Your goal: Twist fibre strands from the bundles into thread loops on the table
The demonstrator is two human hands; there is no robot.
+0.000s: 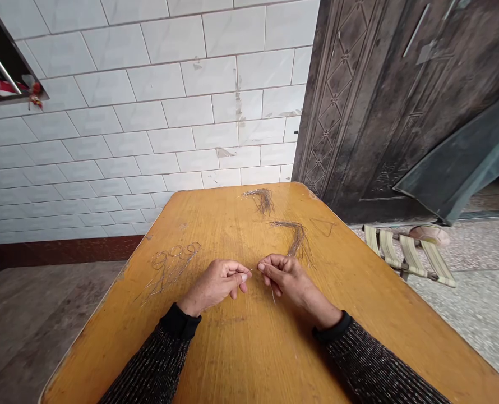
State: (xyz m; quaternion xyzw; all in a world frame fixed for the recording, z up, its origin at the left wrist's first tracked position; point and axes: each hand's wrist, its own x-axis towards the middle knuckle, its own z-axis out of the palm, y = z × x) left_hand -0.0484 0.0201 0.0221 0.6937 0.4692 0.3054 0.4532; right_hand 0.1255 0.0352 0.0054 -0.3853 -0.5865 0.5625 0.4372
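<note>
Between my two hands runs a thin wire (pixel 252 270), pinched at both sides just above the table. My left hand (pixel 218 283) grips it between thumb and forefinger. My right hand (pixel 285 278) pinches the wire too, and a thin end hangs below its fingers. Beyond the right hand lies a bundle of bent wires (pixel 297 235), with a second wire bundle (pixel 263 199) farther back. Several wires with looped ends (pixel 174 261) rest to the left of my left hand. A single bent wire (pixel 323 226) lies at the right.
The yellow wooden table (pixel 232 359) reaches toward a white tiled wall (pixel 165 84). A dark carved door (pixel 371 112) stands at the right, with a greenish hanging sheet (pixel 463 157). A striped strap stool (pixel 409 255) sits beside the table's right edge.
</note>
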